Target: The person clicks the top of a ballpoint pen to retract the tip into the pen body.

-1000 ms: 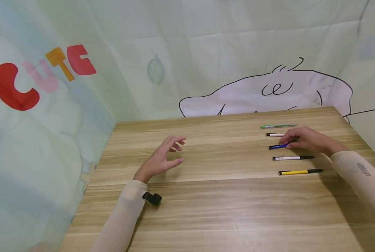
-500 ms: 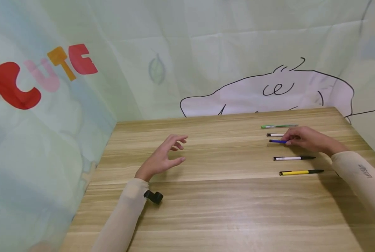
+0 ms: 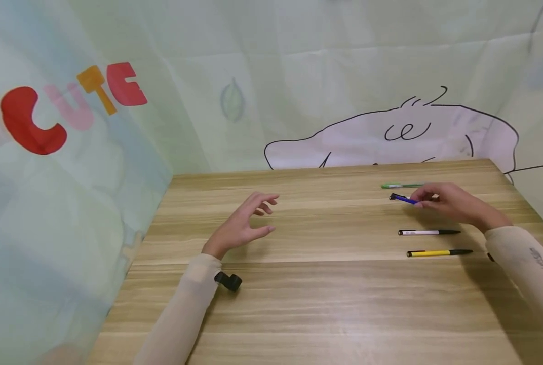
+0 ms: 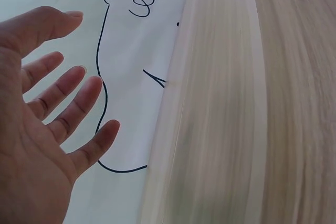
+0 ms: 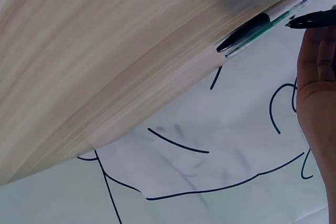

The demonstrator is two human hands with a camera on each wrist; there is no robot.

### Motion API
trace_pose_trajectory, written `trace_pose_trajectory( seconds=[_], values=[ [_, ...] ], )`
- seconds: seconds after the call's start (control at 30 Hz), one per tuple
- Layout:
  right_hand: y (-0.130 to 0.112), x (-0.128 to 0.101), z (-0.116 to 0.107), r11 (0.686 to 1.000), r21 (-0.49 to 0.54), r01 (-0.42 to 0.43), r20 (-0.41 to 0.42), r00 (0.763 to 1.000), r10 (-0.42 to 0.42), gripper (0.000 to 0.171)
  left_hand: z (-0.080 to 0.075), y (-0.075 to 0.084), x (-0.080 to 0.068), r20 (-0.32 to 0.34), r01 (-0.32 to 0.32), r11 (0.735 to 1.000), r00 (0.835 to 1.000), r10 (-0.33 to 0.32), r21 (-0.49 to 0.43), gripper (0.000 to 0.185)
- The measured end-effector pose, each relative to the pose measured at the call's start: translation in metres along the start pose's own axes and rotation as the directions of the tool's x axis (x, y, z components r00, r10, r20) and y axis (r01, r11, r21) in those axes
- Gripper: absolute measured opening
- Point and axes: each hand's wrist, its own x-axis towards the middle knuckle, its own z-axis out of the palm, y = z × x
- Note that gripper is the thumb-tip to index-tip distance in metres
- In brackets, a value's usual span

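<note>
In the head view my right hand [image 3: 454, 203] pinches a blue pen [image 3: 404, 199] between thumb and fingers, its clip end pointing left. The blue pen covers most of a white pen [image 5: 294, 1], which shows in the right wrist view with its black grip on the table. Behind that lies a green pen [image 3: 401, 185]. The black tip [image 5: 310, 20] of the held pen sticks out past my hand in the right wrist view. My left hand [image 3: 241, 225] hovers over the left part of the table with fingers relaxed, holding nothing.
Nearer me on the wooden table [image 3: 326, 304] lie another white pen [image 3: 428, 232] with a black grip and a yellow pen [image 3: 437, 253], roughly parallel. A printed cloth [image 3: 326, 101] hangs behind the table and along its left side.
My right hand has raised the blue pen off the table and carried it back from its row to the rear white pen. The left hand keeps its pose; the head view shifted slightly.
</note>
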Motion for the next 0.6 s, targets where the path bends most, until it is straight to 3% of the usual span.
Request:
trace_pose_trajectory(
  seconds=[0.2,0.37,0.6],
  values=[
    [-0.011,-0.001,0.000,0.997,-0.002,-0.082,-0.028,0.996,0.082,0.015,0.002,0.003,0.005,0.005,-0.014,1.000,1.000,0.014,-0.024,0.071],
    [-0.020,0.001,0.003,0.999,0.017,-0.046,-0.077,0.996,0.047,0.016,0.003,0.005,0.010,-0.005,-0.014,0.999,1.000,0.014,-0.035,0.070],
    [-0.033,0.006,0.010,0.997,0.051,-0.058,-0.130,0.989,0.064,0.019,0.007,0.011,0.019,-0.056,-0.046,0.999,0.997,0.044,-0.028,0.069]
  ],
)
